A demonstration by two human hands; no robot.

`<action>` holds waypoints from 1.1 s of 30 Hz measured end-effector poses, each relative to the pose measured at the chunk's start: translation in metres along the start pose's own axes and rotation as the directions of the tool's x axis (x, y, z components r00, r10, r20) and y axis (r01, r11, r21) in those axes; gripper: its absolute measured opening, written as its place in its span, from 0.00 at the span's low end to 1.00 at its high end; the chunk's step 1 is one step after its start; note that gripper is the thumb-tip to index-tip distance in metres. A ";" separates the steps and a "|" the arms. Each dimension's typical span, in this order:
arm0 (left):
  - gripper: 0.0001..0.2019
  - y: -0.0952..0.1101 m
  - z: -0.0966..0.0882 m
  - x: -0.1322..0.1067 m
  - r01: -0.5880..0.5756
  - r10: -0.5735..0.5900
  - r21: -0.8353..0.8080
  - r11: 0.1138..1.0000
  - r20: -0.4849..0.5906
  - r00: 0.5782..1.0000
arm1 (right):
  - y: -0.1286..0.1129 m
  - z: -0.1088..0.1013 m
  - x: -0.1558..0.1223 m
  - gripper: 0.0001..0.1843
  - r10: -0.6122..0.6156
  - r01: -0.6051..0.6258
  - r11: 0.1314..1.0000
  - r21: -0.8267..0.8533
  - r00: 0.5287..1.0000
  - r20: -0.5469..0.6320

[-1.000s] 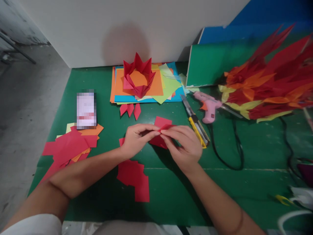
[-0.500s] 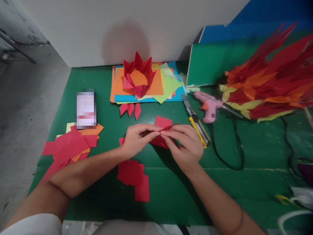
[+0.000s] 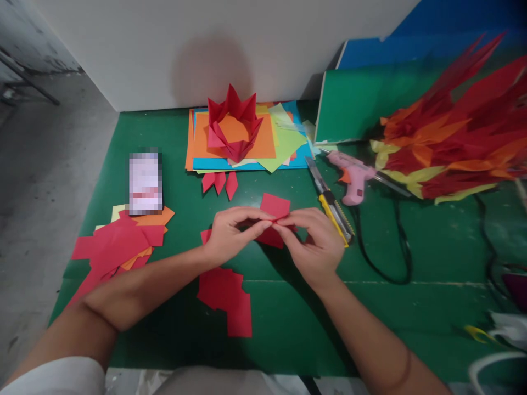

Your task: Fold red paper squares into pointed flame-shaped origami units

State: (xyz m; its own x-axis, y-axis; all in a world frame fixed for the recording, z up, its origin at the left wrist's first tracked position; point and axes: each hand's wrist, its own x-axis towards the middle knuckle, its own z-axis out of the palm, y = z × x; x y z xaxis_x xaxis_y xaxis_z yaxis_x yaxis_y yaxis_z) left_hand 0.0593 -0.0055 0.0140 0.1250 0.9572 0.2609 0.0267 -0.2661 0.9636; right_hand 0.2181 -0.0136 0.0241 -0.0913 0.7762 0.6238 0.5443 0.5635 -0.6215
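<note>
My left hand [image 3: 233, 233] and my right hand [image 3: 315, 241] meet fingertip to fingertip over the green table, both pinching a small piece of red paper [image 3: 276, 219] that the fingers mostly hide. Beneath and behind them lie red paper squares [image 3: 275, 204]. More red paper pieces [image 3: 225, 293] lie nearer to me, below my left wrist. Just beyond my hands are a few folded red paper petals [image 3: 231, 185]. Behind those, a ring of pointed red folded paper [image 3: 234, 129] sits on a stack of coloured sheets [image 3: 269, 137].
A utility knife [image 3: 331, 206] lies right of my hand, beside a pink glue gun [image 3: 352, 175] with a black cord. At right stands a large red and orange paper piece [image 3: 457, 137]. On the left, a phone [image 3: 145, 184] touches a pile of paper scraps [image 3: 119, 238].
My right fingers have shifted slightly on the small red paper, and less of it shows above them. My left hand stays nearly still.
</note>
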 end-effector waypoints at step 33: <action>0.17 -0.001 0.004 0.003 0.396 -0.342 -0.383 0.835 0.205 0.917 | 0.004 -0.002 0.000 0.03 0.312 -0.367 0.907 0.206 0.915 0.256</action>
State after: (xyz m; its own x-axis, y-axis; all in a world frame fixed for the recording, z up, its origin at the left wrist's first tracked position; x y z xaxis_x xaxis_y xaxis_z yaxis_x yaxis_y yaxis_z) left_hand 0.0633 -0.0029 0.0135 0.3085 0.9457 -0.1020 -0.3078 0.2007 0.9300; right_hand 0.2220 -0.0123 0.0224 -0.1277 0.9584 0.2553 0.3559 0.2845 -0.8902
